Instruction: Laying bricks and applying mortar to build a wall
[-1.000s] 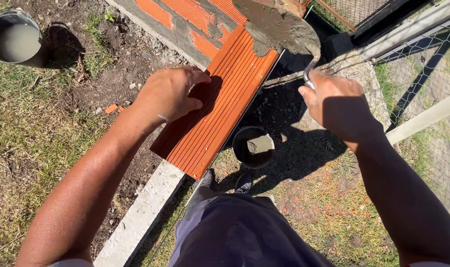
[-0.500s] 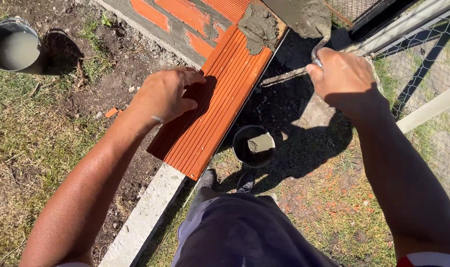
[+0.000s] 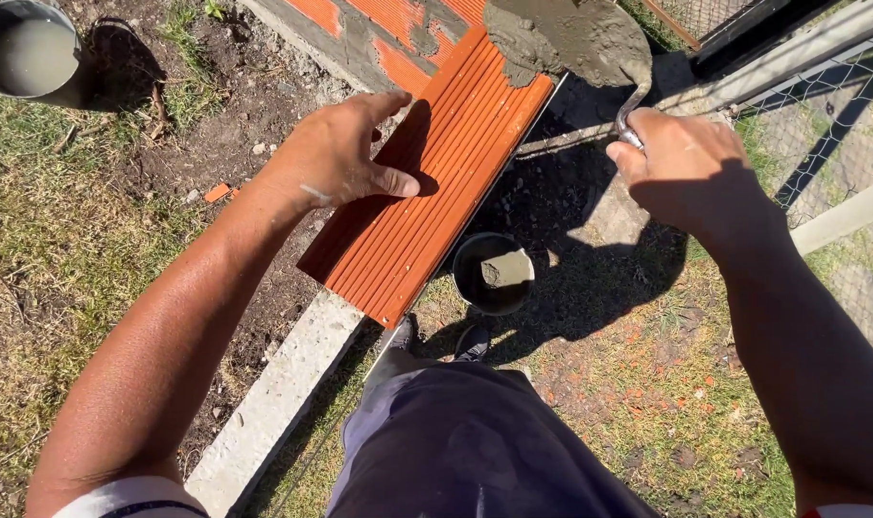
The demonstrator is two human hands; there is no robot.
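A long orange ribbed brick (image 3: 434,182) lies along a grey concrete footing (image 3: 283,384). My left hand (image 3: 345,153) rests on the brick's left edge, thumb across the ribbed top, holding it steady. My right hand (image 3: 690,168) grips the handle of a trowel (image 3: 575,43) whose blade carries a heap of wet grey mortar over the brick's far end. Laid orange bricks with mortar joints (image 3: 388,38) continue beyond that end.
A small black bucket (image 3: 494,273) with mortar stands on the grass by my feet (image 3: 436,341). A grey bucket (image 3: 29,53) sits at the top left on dirt. A wire fence (image 3: 820,125) and a pale rail (image 3: 839,216) run along the right.
The trowel with its mortar has swung from the right to over the brick's far end. My left hand stays on the brick.
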